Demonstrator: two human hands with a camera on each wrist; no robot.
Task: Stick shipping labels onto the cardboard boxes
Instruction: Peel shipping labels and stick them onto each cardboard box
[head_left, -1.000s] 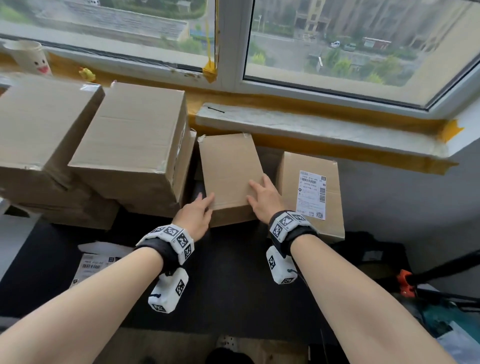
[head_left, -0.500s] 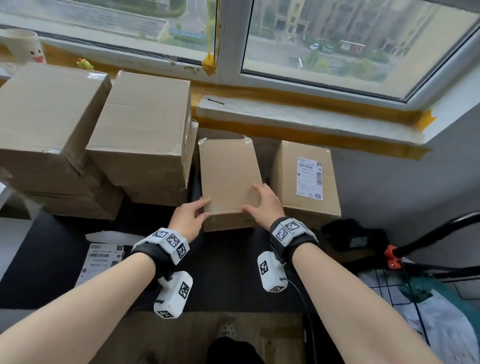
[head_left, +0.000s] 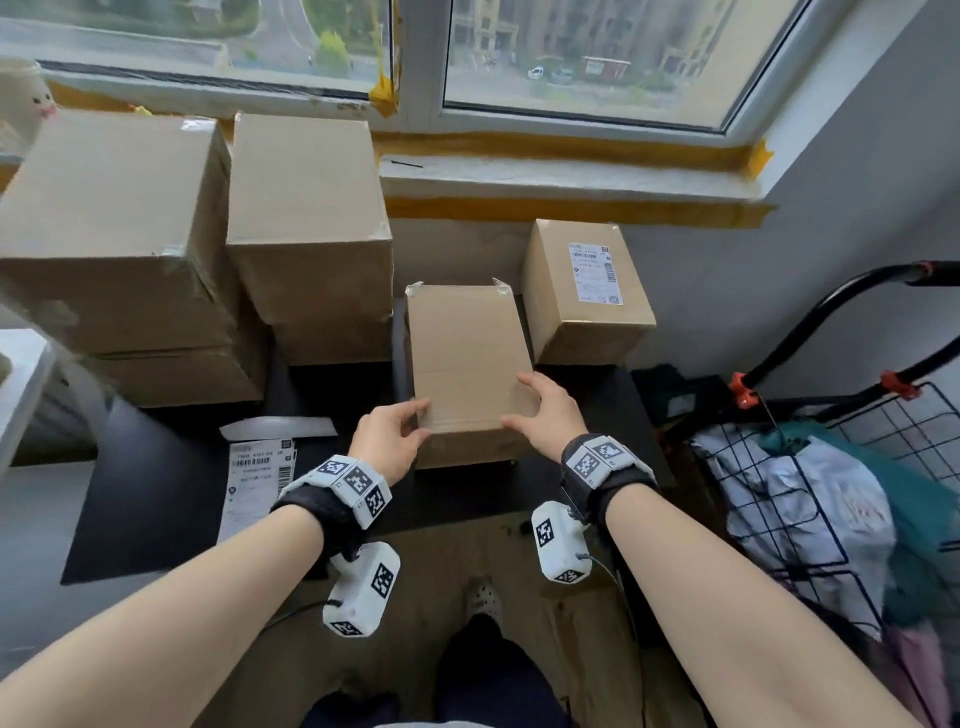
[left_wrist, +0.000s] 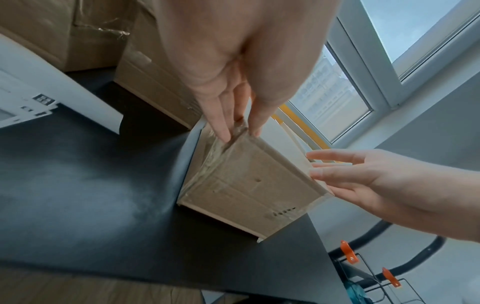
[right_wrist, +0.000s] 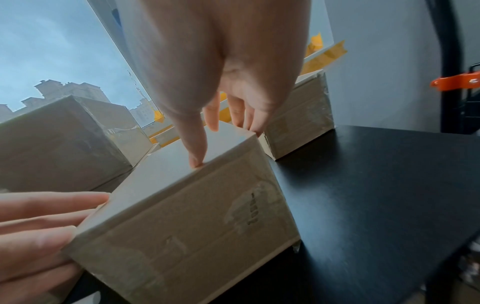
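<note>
A small plain cardboard box (head_left: 467, 353) lies on the black table (head_left: 156, 493) between my hands. My left hand (head_left: 395, 431) is at its near left corner, thumb on the top edge and straight fingers along the left side. My right hand (head_left: 545, 415) is at the near right corner, thumb tip on the top and straight fingers down the right side. The right wrist view shows the box (right_wrist: 182, 216) from its taped front. Right of it stands a box (head_left: 582, 322) bearing a white shipping label (head_left: 595, 273). Loose labels (head_left: 257, 478) lie left of my left wrist.
Large plain boxes (head_left: 114, 218) (head_left: 306, 208) are stacked at the back left against the window sill. A white backing strip (head_left: 280, 428) lies by the labels. A black wire cart (head_left: 831, 467) full of cloth stands right of the table.
The plain box has slid toward me and away from the sill, with both hands on its near corners. It now sits in front of the labelled box.
</note>
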